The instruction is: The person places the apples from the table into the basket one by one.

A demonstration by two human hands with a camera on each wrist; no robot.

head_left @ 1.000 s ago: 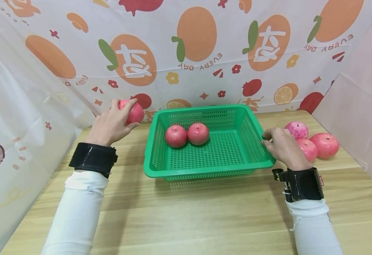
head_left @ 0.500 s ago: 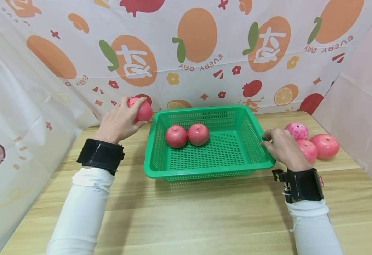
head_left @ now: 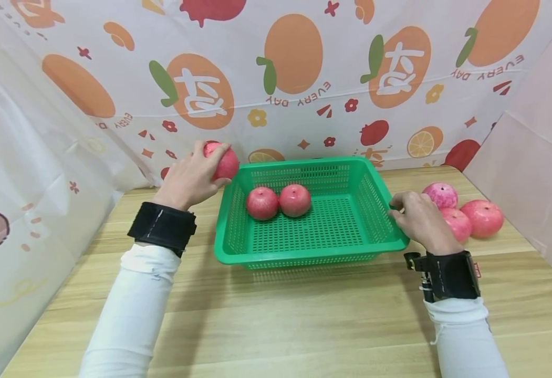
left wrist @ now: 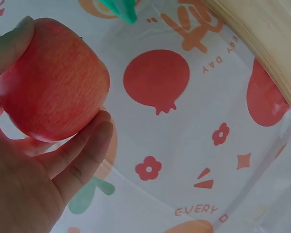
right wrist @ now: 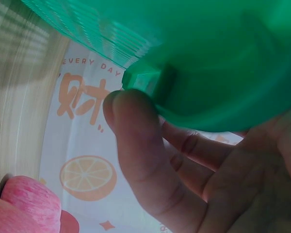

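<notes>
My left hand (head_left: 191, 176) grips a red apple (head_left: 224, 160) in the air by the back left corner of the green basket (head_left: 276, 257). In the left wrist view the thumb and fingers curl round this apple (left wrist: 58, 80). On the basket's right rim, my right hand (head_left: 419, 218) pinches the edge; the right wrist view shows the thumb (right wrist: 140, 141) against the green rim (right wrist: 208, 124). Inside the basket, toward its left, two apples sit side by side: one on the left (head_left: 262, 203), one on the right (head_left: 295, 200).
Three more apples lie on the table right of the basket: a mottled pink one (head_left: 440, 195), one partly behind my right hand (head_left: 457, 223), and a larger one (head_left: 482, 218). A printed curtain (head_left: 294, 121) closes off the back of the wooden table (head_left: 304, 325).
The left hand has carried its apple to the right, from left of the basket up to its back left corner. My right hand and the basket have stayed in place.
</notes>
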